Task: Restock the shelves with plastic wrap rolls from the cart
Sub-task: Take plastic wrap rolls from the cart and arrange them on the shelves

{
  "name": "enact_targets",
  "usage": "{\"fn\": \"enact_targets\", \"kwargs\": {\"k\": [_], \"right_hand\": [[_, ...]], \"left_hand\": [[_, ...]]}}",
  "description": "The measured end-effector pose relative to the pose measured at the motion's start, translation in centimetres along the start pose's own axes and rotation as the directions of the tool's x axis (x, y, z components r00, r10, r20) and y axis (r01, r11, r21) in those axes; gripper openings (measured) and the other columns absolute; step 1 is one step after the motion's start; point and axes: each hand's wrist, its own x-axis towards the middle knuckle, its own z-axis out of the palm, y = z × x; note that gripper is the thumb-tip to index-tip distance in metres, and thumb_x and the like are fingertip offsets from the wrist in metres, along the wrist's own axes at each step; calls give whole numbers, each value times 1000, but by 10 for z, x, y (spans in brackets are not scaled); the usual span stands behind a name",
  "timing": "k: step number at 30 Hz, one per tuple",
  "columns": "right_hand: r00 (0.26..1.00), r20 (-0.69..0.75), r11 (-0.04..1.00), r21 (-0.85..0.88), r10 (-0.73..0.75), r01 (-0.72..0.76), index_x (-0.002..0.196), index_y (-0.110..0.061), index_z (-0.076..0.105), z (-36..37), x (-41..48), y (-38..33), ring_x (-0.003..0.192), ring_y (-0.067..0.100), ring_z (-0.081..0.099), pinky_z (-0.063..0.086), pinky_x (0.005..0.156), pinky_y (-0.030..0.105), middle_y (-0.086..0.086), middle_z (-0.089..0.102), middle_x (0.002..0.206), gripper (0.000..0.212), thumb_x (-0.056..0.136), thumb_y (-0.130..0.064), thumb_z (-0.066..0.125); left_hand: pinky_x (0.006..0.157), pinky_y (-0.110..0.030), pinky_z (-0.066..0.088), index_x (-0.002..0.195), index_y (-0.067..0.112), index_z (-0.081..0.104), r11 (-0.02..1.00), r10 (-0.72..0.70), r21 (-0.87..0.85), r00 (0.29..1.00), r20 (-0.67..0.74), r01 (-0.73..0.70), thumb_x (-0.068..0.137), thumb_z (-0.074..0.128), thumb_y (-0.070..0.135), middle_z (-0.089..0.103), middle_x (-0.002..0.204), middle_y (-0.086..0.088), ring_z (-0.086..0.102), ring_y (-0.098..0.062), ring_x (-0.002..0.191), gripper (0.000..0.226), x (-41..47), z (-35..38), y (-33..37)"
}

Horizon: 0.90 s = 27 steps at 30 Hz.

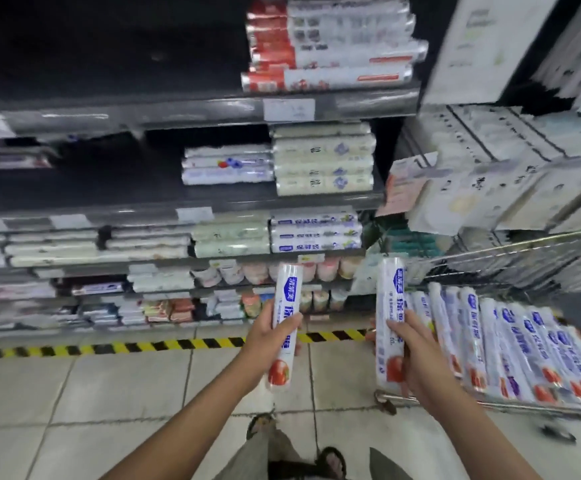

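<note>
The left hand (264, 337) was curled round a roll (287, 289) held upright. The right hand (420, 358) gripped a second roll (389, 289) likewise, both in the air before the shelves (178, 109). Many rolls (524, 344) lay in the cart (455, 402), so most restocking seemingly remained.

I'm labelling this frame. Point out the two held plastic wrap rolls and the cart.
Left plastic wrap roll (289, 289): head view, blue logo above the fingers.
Right plastic wrap roll (390, 296): head view, upper wrapper.
Cart (510, 407): head view, lower front rail.
</note>
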Motion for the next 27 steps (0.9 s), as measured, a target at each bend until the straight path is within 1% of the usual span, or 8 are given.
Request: {"fn": "enact_targets", "kwargs": {"k": [2,7,11,13,17,20,24,27], "right_hand": [[997,76,999,-43,15,-12,112,-31,73,41,-3,8,98,29,70,51,89,44,7,74,115,25,96,-16,61],[973,220,985,-172,65,-27,120,-23,68,159,-17,34,94,30,71,53,88,44,9,76,109,27,95,-16,63],[946,308,974,-224,99,-28,117,-26,68,263,-36,67,90,29,73,55,86,43,6,77,106,25,94,-17,64],[933,343,969,-247,111,-24,115,-25,67,317,-51,85,87,29,74,56,85,44,6,78,103,24,95,-14,62],[908,395,957,-288,139,-21,126,-23,64,419,-84,124,94,30,74,57,86,45,3,77,109,33,94,-16,65],[883,443,948,-319,156,-8,123,-22,63,487,-105,146,87,29,75,57,81,44,1,78,100,28,96,-13,62],[865,468,939,-344,179,-8,118,-25,61,562,-115,159,80,24,76,56,72,38,0,79,95,25,97,-12,60],[854,491,930,-368,174,22,118,-26,63,610,-104,153,81,24,76,55,70,36,2,78,99,24,98,-12,59]], "left_hand": [[70,-37,62,126,31,58,999,9,-42,997,-82,-12,100,66,22,73,98,-9,70,-21,72,29,-22,-40,-5],[71,-38,62,125,27,60,987,3,-152,957,-290,-49,98,70,23,74,95,-9,70,-24,73,29,-74,-149,-23],[70,-40,61,118,22,61,973,17,-203,915,-404,-108,100,66,20,71,91,-16,68,-24,69,19,-115,-246,-37],[71,-41,62,116,23,61,971,17,-206,891,-454,-123,101,65,19,72,90,-14,69,-23,69,17,-133,-301,-44],[71,-42,61,114,17,60,965,42,-202,857,-513,-168,100,64,16,70,88,-13,67,-23,69,14,-165,-412,-51],[72,-42,62,118,20,60,967,47,-183,834,-550,-176,100,64,17,72,92,-13,68,-23,70,18,-179,-485,-49],[69,-38,63,120,25,59,966,26,-197,817,-576,-169,100,64,21,75,91,-10,71,-21,69,21,-173,-556,-39],[67,-36,62,125,24,59,961,21,-218,827,-561,-172,101,64,24,76,92,-11,72,-22,70,25,-150,-596,-28]]}}
